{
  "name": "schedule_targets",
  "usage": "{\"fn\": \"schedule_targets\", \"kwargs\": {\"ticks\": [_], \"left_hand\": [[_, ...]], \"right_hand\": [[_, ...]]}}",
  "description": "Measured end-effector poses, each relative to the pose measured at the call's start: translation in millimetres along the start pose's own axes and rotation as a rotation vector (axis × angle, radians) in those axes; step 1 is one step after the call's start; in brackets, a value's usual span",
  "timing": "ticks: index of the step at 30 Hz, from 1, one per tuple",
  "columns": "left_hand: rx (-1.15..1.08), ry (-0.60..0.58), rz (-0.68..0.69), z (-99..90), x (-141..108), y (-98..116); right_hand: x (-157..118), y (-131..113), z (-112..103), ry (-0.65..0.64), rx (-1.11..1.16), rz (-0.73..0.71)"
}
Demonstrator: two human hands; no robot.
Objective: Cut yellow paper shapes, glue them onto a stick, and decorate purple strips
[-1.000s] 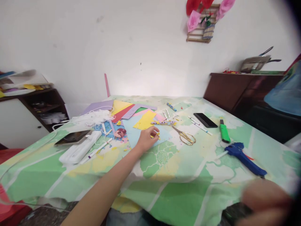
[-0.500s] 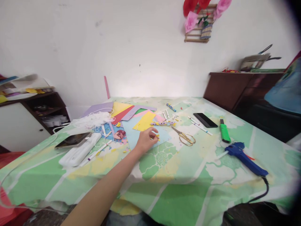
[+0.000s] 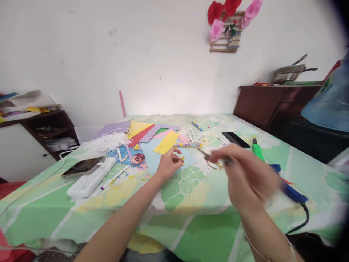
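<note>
My left hand (image 3: 171, 163) is closed in a pinch on a small yellow piece (image 3: 182, 159), just above a light blue sheet (image 3: 152, 156). Whether the piece is paper or foam, I cannot make out. My right hand (image 3: 248, 171), smeared by motion, is over the gold-handled scissors (image 3: 203, 151) and hides part of their handles. Its fingers seem bent, but I cannot tell whether they touch the scissors. Beyond my left hand, a yellow sheet (image 3: 167, 142) lies beside a purple strip with yellow bits (image 3: 188, 145).
A blue glue gun (image 3: 294, 193), green lighter (image 3: 257, 151) and black phone (image 3: 236, 139) are at right. White power strip (image 3: 91, 178), another phone (image 3: 83, 165), tangled white string (image 3: 109, 142) and coloured sheets (image 3: 141, 134) lie at left. A cable runs off the left edge.
My right hand has come in from the right, over the scissors and in front of the lighter and glue gun. My left hand keeps its pinch in about the same place.
</note>
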State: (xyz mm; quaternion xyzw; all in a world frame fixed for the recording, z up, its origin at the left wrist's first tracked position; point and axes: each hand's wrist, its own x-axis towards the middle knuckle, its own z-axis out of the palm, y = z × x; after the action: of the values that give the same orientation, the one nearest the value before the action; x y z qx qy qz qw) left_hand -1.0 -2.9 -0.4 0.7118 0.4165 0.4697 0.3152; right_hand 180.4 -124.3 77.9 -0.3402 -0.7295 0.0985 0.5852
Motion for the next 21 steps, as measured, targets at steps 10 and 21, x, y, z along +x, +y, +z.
{"fn": "schedule_targets", "kwargs": {"ticks": [10,21], "left_hand": [[-0.013,-0.09,-0.022,2.7,-1.3,-1.3],[-0.075,-0.088,-0.026,3.7,0.6,-6.4]], "right_hand": [[16.2,130.4,65.5,-0.471,0.049,0.334],[10.3,134.5,65.6,-0.471,-0.104,0.35]]}}
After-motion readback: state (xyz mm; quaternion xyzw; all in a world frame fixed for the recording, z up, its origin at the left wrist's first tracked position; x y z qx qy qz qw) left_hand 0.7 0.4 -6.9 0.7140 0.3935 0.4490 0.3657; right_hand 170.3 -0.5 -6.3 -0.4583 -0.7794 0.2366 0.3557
